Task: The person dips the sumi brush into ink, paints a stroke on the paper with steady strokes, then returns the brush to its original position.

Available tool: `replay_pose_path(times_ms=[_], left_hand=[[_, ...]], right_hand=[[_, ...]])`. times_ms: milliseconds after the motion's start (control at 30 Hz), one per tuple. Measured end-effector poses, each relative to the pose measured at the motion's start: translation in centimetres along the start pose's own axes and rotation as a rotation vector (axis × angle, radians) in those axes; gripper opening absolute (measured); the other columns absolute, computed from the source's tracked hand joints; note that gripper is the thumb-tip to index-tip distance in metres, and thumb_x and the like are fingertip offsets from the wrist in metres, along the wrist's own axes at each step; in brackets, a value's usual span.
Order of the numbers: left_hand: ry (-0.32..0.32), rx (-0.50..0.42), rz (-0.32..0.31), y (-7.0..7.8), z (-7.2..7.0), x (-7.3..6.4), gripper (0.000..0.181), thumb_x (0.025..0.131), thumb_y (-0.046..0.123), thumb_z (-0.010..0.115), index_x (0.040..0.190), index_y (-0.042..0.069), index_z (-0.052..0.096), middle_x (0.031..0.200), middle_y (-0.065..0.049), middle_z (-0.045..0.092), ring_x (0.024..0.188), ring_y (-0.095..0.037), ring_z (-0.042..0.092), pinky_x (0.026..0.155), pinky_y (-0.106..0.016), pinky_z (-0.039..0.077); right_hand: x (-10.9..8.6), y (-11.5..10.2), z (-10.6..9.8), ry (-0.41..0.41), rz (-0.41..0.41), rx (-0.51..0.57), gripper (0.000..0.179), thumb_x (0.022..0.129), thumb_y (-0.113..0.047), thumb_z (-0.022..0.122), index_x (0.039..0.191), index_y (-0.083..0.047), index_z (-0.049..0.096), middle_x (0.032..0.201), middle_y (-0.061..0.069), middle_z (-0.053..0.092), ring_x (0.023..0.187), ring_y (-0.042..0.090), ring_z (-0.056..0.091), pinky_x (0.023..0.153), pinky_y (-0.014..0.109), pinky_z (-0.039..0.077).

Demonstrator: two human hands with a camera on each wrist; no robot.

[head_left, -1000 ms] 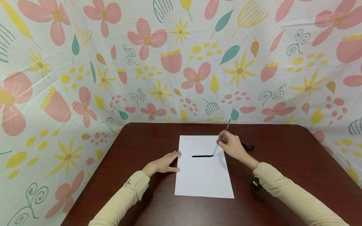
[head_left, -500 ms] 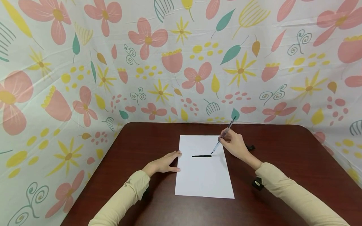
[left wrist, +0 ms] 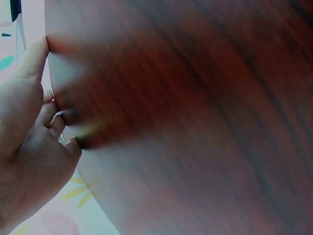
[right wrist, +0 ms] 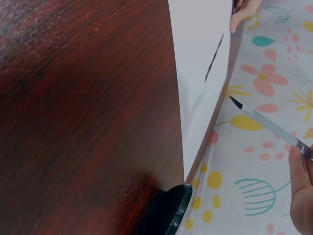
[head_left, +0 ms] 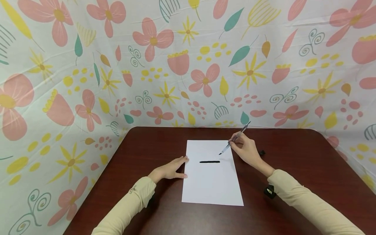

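A white sheet of paper (head_left: 212,186) lies on the dark table, bearing one thick black horizontal stroke (head_left: 210,162). My left hand (head_left: 168,169) rests at the sheet's left edge, fingers spread and fingertips touching it; in the left wrist view that hand (left wrist: 34,142) is at the left side. Between thumb and fingers, my right hand (head_left: 246,150) pinches a brush pen (head_left: 225,149) with a pale barrel. Its black tip points down-left, above the stroke's right end. The right wrist view shows the brush pen (right wrist: 269,126) with its dark tip apart from the paper (right wrist: 193,63).
A black dish-like object (right wrist: 168,210) stands near the sheet in the right wrist view. In the head view, a small black object (head_left: 269,192) sits by the right sleeve, another (head_left: 261,152) behind the right wrist. Flower-patterned cloth (head_left: 176,65) hangs behind the brown table (head_left: 152,143).
The brush tip has lifted off the stroke's right end. My right hand has moved slightly up and right with the brush pen. My left hand has stayed in place.
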State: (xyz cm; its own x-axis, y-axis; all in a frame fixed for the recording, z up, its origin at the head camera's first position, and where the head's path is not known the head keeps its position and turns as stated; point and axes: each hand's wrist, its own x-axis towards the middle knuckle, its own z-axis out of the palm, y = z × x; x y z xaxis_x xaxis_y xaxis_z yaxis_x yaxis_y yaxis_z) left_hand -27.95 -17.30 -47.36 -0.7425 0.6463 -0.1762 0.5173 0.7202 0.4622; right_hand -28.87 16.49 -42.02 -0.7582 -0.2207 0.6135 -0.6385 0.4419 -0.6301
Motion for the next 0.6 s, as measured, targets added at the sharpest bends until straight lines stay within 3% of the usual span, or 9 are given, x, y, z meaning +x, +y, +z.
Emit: replay_pose_path(times_ms=[100, 300, 400, 600], left_hand=[[0.001, -0.007, -0.001, 0.0, 0.1, 0.0, 0.073, 0.088, 0.039, 0.058, 0.144, 0.007, 0.023, 0.154, -0.011, 0.013, 0.143, -0.029, 0.01, 0.112, -0.048, 0.02], [-0.01, -0.026, -0.012, 0.1, 0.2, -0.1, 0.073, 0.089, 0.039, 0.057, 0.145, 0.009, 0.021, 0.155, -0.01, 0.011, 0.143, -0.028, 0.009, 0.111, -0.048, 0.02], [-0.007, -0.026, -0.012, 0.0, 0.2, -0.1, 0.073, 0.089, 0.039, 0.057, 0.145, 0.009, 0.021, 0.155, -0.009, 0.011, 0.143, -0.028, 0.009, 0.111, -0.048, 0.02], [-0.008, -0.021, -0.017, 0.0, 0.1, -0.1, 0.074, 0.088, 0.04, 0.057, 0.145, 0.009, 0.021, 0.155, -0.008, 0.011, 0.143, -0.027, 0.009, 0.112, -0.048, 0.019]], right_hand=[[0.0, -0.1, 0.0, 0.004, -0.016, -0.003, 0.016, 0.084, 0.004, 0.06, 0.099, 0.005, 0.056, 0.092, 0.016, 0.065, 0.085, 0.03, 0.066, 0.071, 0.022, 0.054], [-0.1, 2.1, 0.3, 0.013, -0.04, 0.0, 0.017, 0.085, -0.001, 0.061, 0.101, -0.002, 0.057, 0.093, 0.011, 0.065, 0.085, 0.021, 0.067, 0.071, 0.013, 0.051], [-0.1, 2.3, 0.2, 0.018, -0.055, 0.002, 0.017, 0.085, -0.002, 0.061, 0.101, -0.003, 0.056, 0.093, 0.009, 0.065, 0.085, 0.017, 0.067, 0.07, 0.011, 0.05], [-0.2, 2.5, -0.1, 0.033, -0.082, -0.004, 0.017, 0.084, 0.0, 0.061, 0.1, -0.001, 0.056, 0.092, 0.008, 0.065, 0.082, 0.02, 0.067, 0.068, 0.011, 0.051]])
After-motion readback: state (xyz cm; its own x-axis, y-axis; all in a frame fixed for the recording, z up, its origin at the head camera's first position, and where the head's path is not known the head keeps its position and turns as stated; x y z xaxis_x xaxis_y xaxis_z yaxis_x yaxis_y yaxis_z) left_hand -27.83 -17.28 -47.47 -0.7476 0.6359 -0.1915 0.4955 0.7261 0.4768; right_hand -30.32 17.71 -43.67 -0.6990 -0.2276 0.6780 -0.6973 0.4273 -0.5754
